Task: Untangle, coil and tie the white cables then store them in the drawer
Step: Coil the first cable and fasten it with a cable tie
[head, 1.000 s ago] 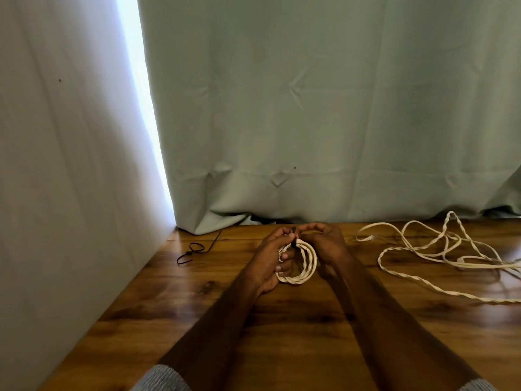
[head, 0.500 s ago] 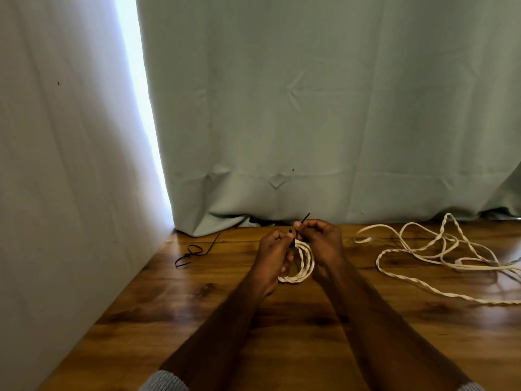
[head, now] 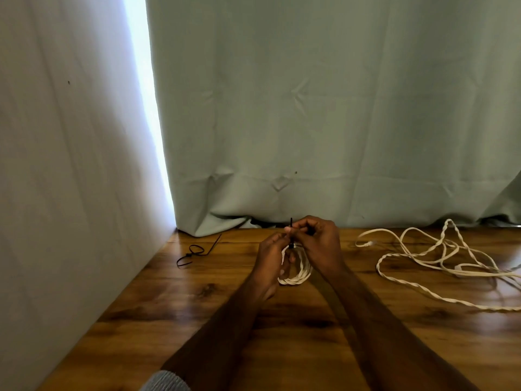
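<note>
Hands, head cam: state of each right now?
Left hand: closed, holding the coiled white cable.
Right hand: closed, pinching the black zip tie that wraps the coil.

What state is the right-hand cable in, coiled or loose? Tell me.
Loose. The cable sprawls in open, crossing loops over the table, untied. Only the coil between the left hand and right hand is wound.

Two bare forearms, left hand [head: 272, 256] and right hand [head: 320, 245] without gloves or rings, grey knitted sleeve cuff [head: 166, 381] on left arm
</note>
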`<state>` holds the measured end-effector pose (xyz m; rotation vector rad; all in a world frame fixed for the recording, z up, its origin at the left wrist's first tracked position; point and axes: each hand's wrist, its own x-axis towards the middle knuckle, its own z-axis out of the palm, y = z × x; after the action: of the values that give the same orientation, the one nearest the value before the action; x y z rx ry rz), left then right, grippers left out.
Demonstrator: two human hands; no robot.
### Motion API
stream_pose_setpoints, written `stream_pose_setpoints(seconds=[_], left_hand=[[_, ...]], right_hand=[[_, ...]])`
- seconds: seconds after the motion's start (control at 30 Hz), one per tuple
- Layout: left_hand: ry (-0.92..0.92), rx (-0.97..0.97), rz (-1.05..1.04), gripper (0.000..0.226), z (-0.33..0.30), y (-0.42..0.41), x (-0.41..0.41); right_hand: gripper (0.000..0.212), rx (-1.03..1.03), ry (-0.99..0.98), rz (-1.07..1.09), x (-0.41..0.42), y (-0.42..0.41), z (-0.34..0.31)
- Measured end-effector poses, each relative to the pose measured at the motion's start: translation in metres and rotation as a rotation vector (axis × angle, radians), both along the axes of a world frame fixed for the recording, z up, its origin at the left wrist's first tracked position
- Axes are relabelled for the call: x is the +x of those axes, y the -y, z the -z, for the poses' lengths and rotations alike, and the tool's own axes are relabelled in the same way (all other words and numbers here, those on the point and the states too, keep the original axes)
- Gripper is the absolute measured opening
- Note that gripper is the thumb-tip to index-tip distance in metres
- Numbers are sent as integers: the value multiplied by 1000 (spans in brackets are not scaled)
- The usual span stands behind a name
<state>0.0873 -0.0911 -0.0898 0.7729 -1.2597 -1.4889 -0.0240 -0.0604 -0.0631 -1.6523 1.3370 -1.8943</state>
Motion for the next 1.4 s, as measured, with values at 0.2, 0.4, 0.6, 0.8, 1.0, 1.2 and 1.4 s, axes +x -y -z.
stream_pose_setpoints(seconds=[0.2, 0.4, 0.6, 0.8, 1.0, 1.2, 1.4], left_hand=[[-13, 42, -53, 28, -1, -1, 3], [16, 12, -103, 24, 1, -3, 6], [-3, -26, -73, 19, 2, -3, 7], [14, -84, -72, 20, 1, -5, 6], [35, -124, -122, 19, 4, -5, 3], [55, -153, -147, 19, 5, -4, 2], [39, -133, -178, 21, 5, -2, 4]], right_hand=[[20, 2, -95, -42, 1, -1, -3], [10, -20, -279, -49, 1, -3, -5], [15, 27, 15, -107, 1, -4, -3], [7, 30, 159, -117, -5, -4, -3], [12, -3, 106, -114, -7, -6, -3], [19, -9, 123, -114, -4, -8, -5], [16, -1, 73, -150, 7, -9, -2]])
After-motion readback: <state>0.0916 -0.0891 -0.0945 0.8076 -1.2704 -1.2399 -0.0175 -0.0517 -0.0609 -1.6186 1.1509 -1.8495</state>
